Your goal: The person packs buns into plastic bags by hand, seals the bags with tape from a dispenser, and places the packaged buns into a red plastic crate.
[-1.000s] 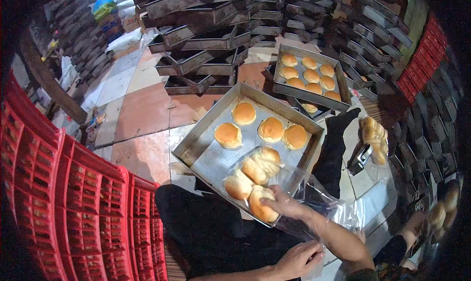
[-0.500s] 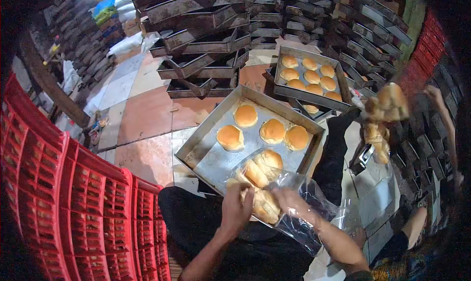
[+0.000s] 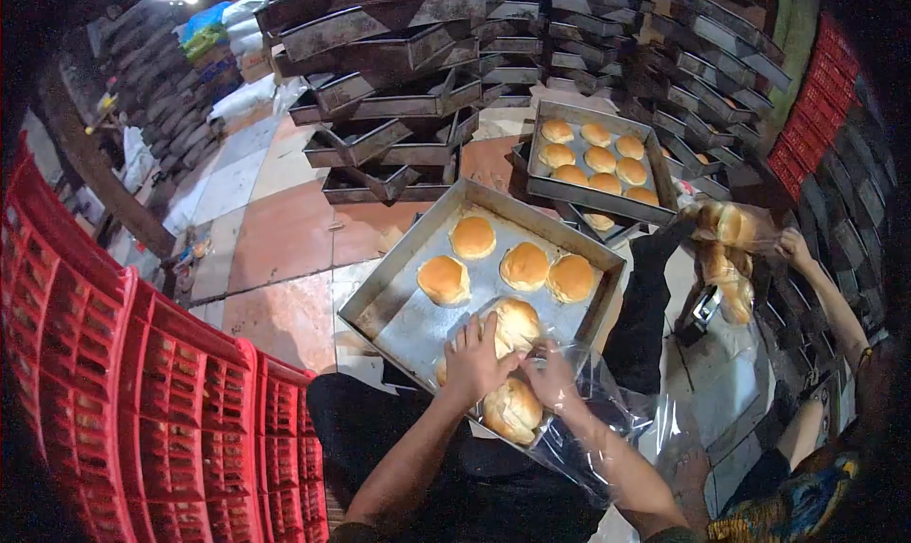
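Note:
A metal baking tray (image 3: 403, 330) lies tilted across my lap with several golden round buns (image 3: 524, 266) in it. My left hand (image 3: 474, 361) has its fingers outstretched over the buns at the near corner, touching a bun (image 3: 517, 325) there. Close beside it, my right hand (image 3: 552, 376) is closed on the edge of a clear plastic bag (image 3: 607, 405), which spreads over my right wrist and forearm. Below both hands sits another bun (image 3: 512, 410), partly under the plastic. What lies beneath my palms is hidden.
A second tray of buns (image 3: 536, 178) stands beyond. Red crates (image 3: 142, 353) rise at left, and stacked dark trays (image 3: 389, 92) stand at the back. On the right, another person's hand (image 3: 793, 247) holds a bag of buns (image 3: 731, 225) above more bagged buns (image 3: 726, 282).
My left hand has gone from gripping buns to lying outstretched on them. My right hand has shifted slightly with the plastic. The other person's bag of buns has come down.

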Motion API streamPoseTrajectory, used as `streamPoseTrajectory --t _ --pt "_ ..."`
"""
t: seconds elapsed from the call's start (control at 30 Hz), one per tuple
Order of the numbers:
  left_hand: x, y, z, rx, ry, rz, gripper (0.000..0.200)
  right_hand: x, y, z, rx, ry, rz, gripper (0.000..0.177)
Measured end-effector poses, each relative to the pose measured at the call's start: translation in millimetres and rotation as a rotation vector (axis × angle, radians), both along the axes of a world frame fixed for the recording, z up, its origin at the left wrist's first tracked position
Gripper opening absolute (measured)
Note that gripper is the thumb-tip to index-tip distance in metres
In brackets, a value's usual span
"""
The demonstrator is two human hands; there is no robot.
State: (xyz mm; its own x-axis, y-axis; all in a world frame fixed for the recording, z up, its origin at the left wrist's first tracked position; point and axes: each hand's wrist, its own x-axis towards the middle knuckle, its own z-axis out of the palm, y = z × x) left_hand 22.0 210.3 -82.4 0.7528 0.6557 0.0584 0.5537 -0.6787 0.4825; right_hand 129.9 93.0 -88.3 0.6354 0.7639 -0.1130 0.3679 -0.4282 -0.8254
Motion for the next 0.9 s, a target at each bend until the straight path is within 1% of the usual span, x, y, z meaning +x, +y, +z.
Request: streamPoseTrajectory --t 0.03,0.1,0.13,0.2,0.23,0.3,0.33,0.4,0.43,0.5,0.53,0.6,0.73,0.8,0.83,0.9 --pt "0 -1 1 0.0 0.003 -0.003 0.086 2 2 -3 0.0 0.003 -0.003 0.055" --pt "1 -1 3 0.005 0.092 0.015 0.087 7 10 -13 -0.026 -0.078 -0.005 0.056" --pt "1 -2 4 0.009 0.089 0.018 0.087 9 13 -17 -0.022 -0.081 -0.002 0.056" --pt "1 -4 4 0.095 0.125 -0.024 0.086 10 17 -22 0.168 -0.193 0.025 0.055" --pt "0 -5 4 0.095 0.122 -0.022 0.086 10 19 -24 0.169 -0.196 0.027 0.055" --pt "1 -6 4 0.129 0.15 -0.055 0.08 11 24 -27 0.104 -0.244 -0.086 0.05" --pt "1 -7 4 0.131 0.152 -0.061 0.08 13 26 -31 0.104 -0.242 -0.091 0.05" --pt "2 -6 4 0.167 0.208 -0.103 0.08 18 34 -37 0.178 0.092 -0.241 0.045" --pt "1 -7 3 0.165 0.213 -0.109 0.08 19 33 -41 0.176 0.097 -0.247 0.045" --pt "0 -3 -1 0.166 0.22 -0.113 0.081 20 31 -39 0.066 -0.084 -0.119 0.039" --pt "1 -2 -3 0.163 0.22 -0.112 0.081 21 30 -38 0.063 -0.084 -0.118 0.039" --pt "0 -4 -5 0.189 0.194 -0.106 0.082 16 23 -28 0.18 0.035 -0.038 0.047" --pt "3 -4 0 0.187 0.269 -0.099 0.086 24 25 -50 0.229 -0.018 -0.017 0.05" --pt "4 -4 2 0.172 0.282 -0.087 0.086 27 30 -55 0.405 -0.679 0.086 0.046" --pt "4 -3 3 0.172 0.282 -0.085 0.086 27 29 -58 0.407 -0.679 0.088 0.046" --pt "4 -4 5 0.175 0.285 -0.084 0.084 15 22 -37 0.383 -0.174 0.098 0.049"
